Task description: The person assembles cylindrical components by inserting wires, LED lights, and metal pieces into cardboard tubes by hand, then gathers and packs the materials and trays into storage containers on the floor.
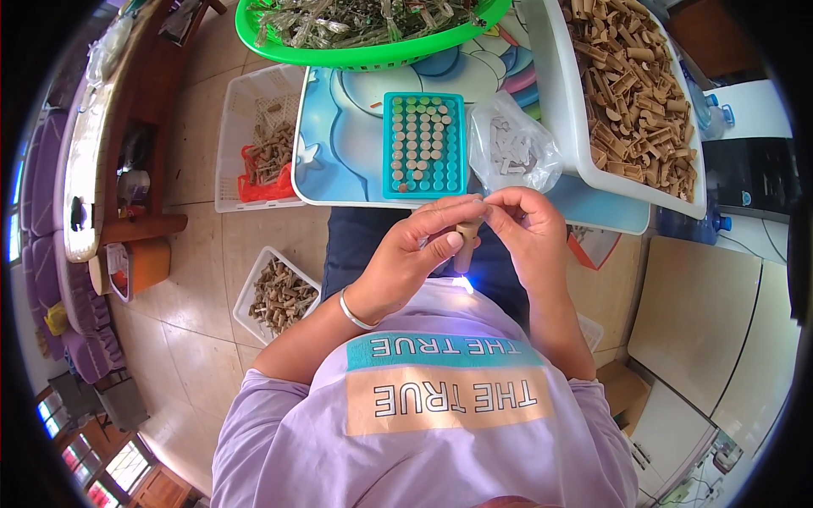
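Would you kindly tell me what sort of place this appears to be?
Probably a home room used for handwork: purple cushioned seating at left, a white bin of brown parts, and a teal tray of round pieces.

A: Where does the camera sit?
B: On the wearer's head, the left one of a side-by-side pair, above the shirt (406, 474) and on the near side of the tray (388, 140)
A: Which way does it face?
B: Steeply down and forward, so the tray is seen from above, with the basket (356, 57) beyond it
A: How near is everything?
B: The shirt looms large, closest; the left hand (432, 230) and right hand (529, 233) come just short of the tray
A: How wide?
B: Very: fisheye, reaching purple cushions (42, 203) far left of the tray and a cabinet (690, 313) well right of it, straight edges bowing
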Demonstrator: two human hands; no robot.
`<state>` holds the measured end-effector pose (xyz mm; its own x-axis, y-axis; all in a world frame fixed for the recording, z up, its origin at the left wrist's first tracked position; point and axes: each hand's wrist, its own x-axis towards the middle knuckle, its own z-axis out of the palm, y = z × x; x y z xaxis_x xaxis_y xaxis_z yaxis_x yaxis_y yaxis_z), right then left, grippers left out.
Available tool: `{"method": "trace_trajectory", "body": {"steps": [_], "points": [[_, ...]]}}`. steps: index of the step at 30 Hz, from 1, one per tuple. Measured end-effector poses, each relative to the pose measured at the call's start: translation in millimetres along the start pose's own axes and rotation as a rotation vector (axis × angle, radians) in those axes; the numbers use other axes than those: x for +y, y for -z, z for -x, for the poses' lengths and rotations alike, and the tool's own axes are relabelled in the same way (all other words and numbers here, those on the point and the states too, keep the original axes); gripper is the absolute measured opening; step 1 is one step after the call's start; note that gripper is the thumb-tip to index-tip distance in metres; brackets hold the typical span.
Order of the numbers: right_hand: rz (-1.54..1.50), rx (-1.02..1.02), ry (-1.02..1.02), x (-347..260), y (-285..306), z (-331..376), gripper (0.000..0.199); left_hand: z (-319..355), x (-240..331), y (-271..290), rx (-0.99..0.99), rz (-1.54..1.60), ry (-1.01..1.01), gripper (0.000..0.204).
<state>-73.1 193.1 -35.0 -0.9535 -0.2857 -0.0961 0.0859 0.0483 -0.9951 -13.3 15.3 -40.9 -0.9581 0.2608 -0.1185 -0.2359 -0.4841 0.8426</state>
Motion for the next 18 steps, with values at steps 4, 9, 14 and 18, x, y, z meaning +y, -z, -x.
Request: {"method": "trace_trajectory", "body": {"steps": [4,9,14,18], "points": [[0.066,0.016,0.015,-2.5,1.0,2.4,0.009,1.6,-2.7,-1.0,0.024,0.026,-0.009,0.038],[0.161,0.159,0.188,-6.6,-4.9,8.1,0.013,3.4,2.1,0.6,0.123,0.367,0.129,0.044],[0.322,0.116,0.431,-8.6,-12.2,13.7,0.017,3.4,8.5,-3.9,0.166,0.409,0.15,0.047],[0.394,0.073,0.556,-11.2,-12.6,11.5,0.021,2.7,10.2,-5.4,0.162,0.437,0.155,0.045]]}}
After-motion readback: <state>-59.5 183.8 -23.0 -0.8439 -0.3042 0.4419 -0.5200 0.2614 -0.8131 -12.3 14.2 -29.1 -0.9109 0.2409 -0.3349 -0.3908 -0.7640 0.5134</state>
